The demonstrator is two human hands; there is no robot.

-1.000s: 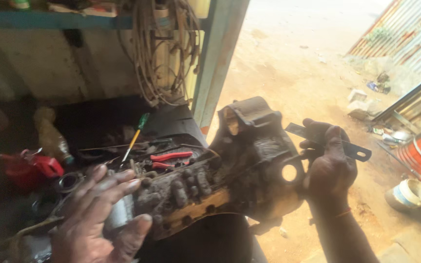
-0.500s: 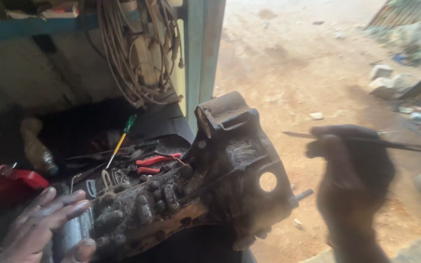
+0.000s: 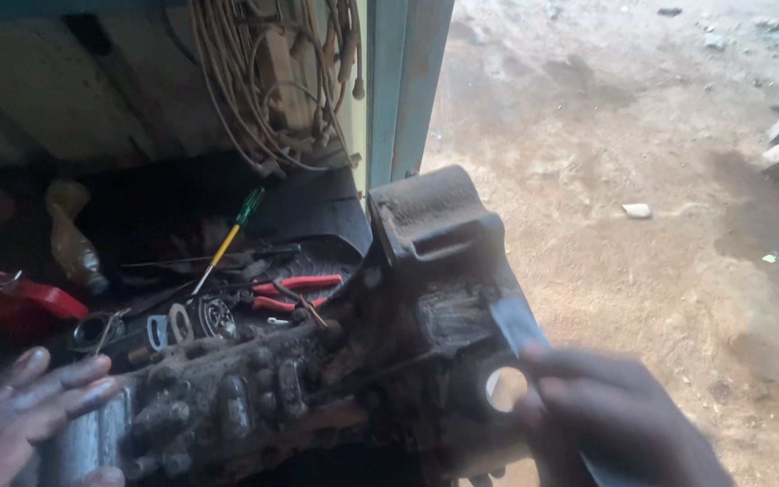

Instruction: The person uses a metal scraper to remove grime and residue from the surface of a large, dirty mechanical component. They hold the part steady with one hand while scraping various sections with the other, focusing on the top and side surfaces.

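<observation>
A large, greasy, dirt-caked metal engine casing [image 3: 389,361] lies across the lower middle of the view, with a round hole [image 3: 505,388] near its right end. My left hand [image 3: 20,419] rests flat against the casing's left end, fingers spread. My right hand [image 3: 619,428] is closed around a flat metal strip [image 3: 516,323], whose tip presses on the casing just above the hole.
Behind the casing a dark bench holds red-handled pliers [image 3: 295,293], a green-and-yellow screwdriver [image 3: 227,239], washers, a red oil can [image 3: 24,302] and a plastic bottle [image 3: 69,239]. Cables [image 3: 272,81] hang beside a blue-green post [image 3: 403,90]. Sandy ground with stones lies to the right.
My right hand has come in from the right and brought the metal strip onto the casing by the hole. My left hand has slid lower left. The view has shifted.
</observation>
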